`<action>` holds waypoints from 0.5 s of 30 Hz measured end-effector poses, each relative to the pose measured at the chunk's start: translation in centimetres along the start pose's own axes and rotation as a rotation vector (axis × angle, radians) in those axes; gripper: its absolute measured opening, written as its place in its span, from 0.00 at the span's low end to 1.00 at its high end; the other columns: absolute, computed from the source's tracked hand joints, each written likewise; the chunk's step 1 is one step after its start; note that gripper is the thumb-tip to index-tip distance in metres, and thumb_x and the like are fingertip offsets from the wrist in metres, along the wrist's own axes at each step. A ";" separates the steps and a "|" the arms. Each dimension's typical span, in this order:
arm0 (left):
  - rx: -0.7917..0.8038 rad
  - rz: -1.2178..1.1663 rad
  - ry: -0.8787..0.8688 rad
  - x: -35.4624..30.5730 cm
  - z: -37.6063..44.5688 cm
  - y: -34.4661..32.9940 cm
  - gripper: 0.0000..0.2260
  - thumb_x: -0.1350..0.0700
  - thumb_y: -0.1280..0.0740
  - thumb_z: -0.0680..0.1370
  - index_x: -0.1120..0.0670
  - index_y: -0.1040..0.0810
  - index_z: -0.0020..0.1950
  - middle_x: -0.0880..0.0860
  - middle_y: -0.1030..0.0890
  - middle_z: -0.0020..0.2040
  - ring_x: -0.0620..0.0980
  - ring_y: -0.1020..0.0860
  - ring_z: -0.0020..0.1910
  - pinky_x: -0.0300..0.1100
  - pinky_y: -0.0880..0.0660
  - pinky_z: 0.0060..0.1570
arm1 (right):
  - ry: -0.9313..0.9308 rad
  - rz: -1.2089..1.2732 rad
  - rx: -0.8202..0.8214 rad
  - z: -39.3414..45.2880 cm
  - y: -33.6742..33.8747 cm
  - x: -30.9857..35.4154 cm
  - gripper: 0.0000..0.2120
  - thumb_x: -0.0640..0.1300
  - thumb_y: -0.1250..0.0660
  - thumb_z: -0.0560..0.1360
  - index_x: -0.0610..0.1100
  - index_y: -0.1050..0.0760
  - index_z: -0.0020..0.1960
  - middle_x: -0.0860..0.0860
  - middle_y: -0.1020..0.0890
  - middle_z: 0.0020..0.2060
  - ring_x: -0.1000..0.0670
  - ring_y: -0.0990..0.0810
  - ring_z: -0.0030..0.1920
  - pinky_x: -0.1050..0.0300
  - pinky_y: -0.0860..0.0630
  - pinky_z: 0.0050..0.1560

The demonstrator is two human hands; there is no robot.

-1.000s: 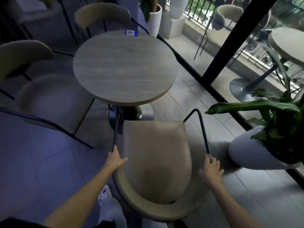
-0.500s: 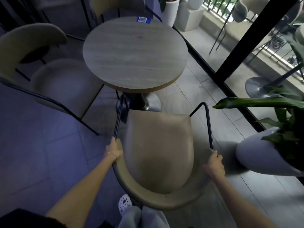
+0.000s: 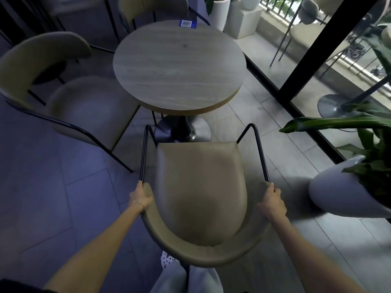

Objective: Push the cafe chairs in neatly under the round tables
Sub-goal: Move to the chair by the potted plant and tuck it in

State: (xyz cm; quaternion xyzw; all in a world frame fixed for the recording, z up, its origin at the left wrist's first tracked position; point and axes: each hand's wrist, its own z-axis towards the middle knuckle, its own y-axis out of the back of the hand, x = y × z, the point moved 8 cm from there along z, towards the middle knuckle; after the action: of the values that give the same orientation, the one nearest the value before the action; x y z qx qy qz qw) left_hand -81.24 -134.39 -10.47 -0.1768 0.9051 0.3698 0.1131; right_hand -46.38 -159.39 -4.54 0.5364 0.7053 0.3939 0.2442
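Note:
A beige cafe chair [image 3: 201, 187] with black metal arm rails stands right in front of me, its seat front just short of the round wooden table [image 3: 178, 66]. My left hand [image 3: 140, 196] grips the left end of its curved backrest. My right hand [image 3: 271, 203] grips the right end where the rail meets the backrest. A second beige chair [image 3: 84, 106] sits to the table's left, angled, its seat edge near the tabletop. A third chair [image 3: 152, 7] stands behind the table.
A large white pot with a green plant [image 3: 349, 187] stands close to the chair's right side. A glass wall with a black frame [image 3: 330, 45] runs along the right. White planters [image 3: 220, 11] stand beyond the table. The table's pedestal base [image 3: 183, 130] lies ahead of the seat.
The view has tilted down and closer to the chair. Both hands have closed more firmly on the backrest ends; the chair sits about as far from the table as before.

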 end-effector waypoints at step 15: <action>-0.055 -0.011 -0.045 0.4 0.8 2.1 0.31 0.64 0.36 0.76 0.58 0.43 0.77 0.65 0.33 0.70 0.64 0.32 0.68 0.48 0.31 0.63 | 0.021 0.025 -0.014 0.4 0.4 2.1 0.34 0.38 0.32 0.74 0.41 0.43 0.75 0.41 0.32 0.68 0.36 0.27 0.65 0.45 0.27 0.61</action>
State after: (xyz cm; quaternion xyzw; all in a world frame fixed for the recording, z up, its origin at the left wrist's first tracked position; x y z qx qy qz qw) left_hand -82.39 -132.50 -9.81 -0.1764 0.8908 0.3980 0.1304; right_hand -46.52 -157.23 -4.32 0.5394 0.6984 0.4071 0.2357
